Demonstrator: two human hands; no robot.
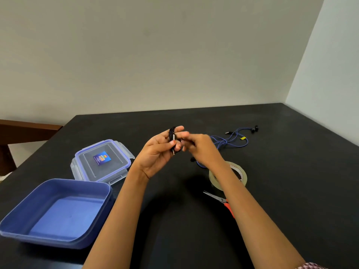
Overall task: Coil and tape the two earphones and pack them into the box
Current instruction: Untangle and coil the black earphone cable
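The blue plastic box [38, 238] is square with round corners and sits open on the flat black table [291, 191]. Its see-through lid [101, 162] lies just behind the box. Up and to the right of the box, the left hand [161, 152] is lifted, palm up. Its fingers curl round the black earphone [172, 135], wound into a small bundle. The right hand [202, 150] meets it but is blurry, so I cannot tell if it pinches the wire. Farther right of the box lie the loose, tangled blue earphone [229, 140], a shiny round tape roll [241, 176] and scissors [223, 200] with orange handles.

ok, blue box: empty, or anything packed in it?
Empty: the open blue plastic box shows only its bare floor. Its clear blue-rimmed lid lies off, behind it.
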